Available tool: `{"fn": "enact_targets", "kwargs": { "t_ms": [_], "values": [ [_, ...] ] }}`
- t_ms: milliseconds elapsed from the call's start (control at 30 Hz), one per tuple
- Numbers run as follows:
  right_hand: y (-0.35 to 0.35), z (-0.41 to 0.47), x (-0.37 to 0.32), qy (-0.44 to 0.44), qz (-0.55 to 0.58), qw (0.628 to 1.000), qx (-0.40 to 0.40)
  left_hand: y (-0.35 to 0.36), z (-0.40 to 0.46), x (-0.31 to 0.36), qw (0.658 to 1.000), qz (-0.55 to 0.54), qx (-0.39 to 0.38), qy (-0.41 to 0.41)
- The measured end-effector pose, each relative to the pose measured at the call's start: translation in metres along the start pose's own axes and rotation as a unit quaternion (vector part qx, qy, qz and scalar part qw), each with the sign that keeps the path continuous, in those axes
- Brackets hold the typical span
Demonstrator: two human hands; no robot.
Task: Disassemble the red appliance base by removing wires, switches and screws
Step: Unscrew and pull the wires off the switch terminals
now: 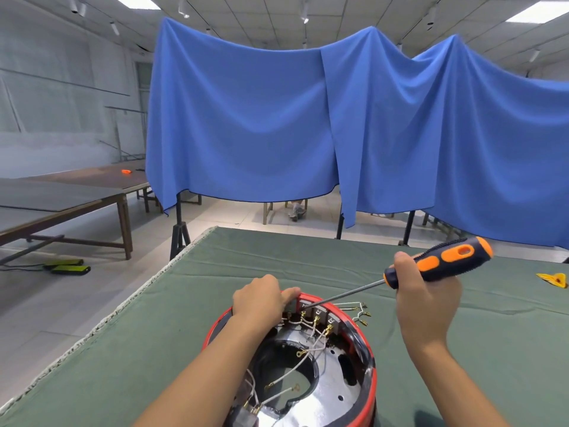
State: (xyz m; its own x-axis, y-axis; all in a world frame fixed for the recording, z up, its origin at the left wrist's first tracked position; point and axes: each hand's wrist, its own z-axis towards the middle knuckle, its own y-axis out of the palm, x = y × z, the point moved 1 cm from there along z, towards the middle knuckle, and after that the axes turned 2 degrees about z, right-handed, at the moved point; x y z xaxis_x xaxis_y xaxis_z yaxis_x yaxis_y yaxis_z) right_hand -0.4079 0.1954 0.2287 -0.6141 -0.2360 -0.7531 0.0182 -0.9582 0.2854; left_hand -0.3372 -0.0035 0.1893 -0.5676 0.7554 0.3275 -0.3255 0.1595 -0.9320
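Note:
The red appliance base lies open side up on the green cloth at the bottom centre. Its shiny metal inside holds several white wires with brass terminals. My left hand grips the far rim of the base, fingers over the edge beside a row of switches. My right hand holds a screwdriver with a black and orange handle. Its long shaft slants down to the left, and the tip sits at a switch terminal just right of my left fingers. Loose wires lie on the cloth behind the base.
The green cloth table ends at a frayed edge on the left. A yellow object lies at the far right. Blue drapes on stands hang behind the table. Wooden tables stand at the left.

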Motion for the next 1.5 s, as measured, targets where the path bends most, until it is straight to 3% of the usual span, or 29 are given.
{"fn": "enact_targets", "kwargs": {
  "t_ms": [267,767,1033,1500],
  "values": [
    [-0.002,0.001,0.005,-0.015,0.035,0.999,0.007,0.005,0.009,-0.005,0.999,0.013,0.039,0.016],
    [-0.003,-0.003,0.006,-0.037,0.016,0.999,0.005,0.003,0.004,-0.003,0.999,0.0,0.039,0.027],
    [0.005,0.021,0.022,0.064,-0.002,0.997,0.045,0.005,0.001,-0.005,0.998,0.0,0.047,0.037],
    [0.029,0.049,0.039,0.134,-0.026,0.987,0.082,0.005,0.002,-0.005,0.997,-0.007,0.063,0.042]
  ]
}}
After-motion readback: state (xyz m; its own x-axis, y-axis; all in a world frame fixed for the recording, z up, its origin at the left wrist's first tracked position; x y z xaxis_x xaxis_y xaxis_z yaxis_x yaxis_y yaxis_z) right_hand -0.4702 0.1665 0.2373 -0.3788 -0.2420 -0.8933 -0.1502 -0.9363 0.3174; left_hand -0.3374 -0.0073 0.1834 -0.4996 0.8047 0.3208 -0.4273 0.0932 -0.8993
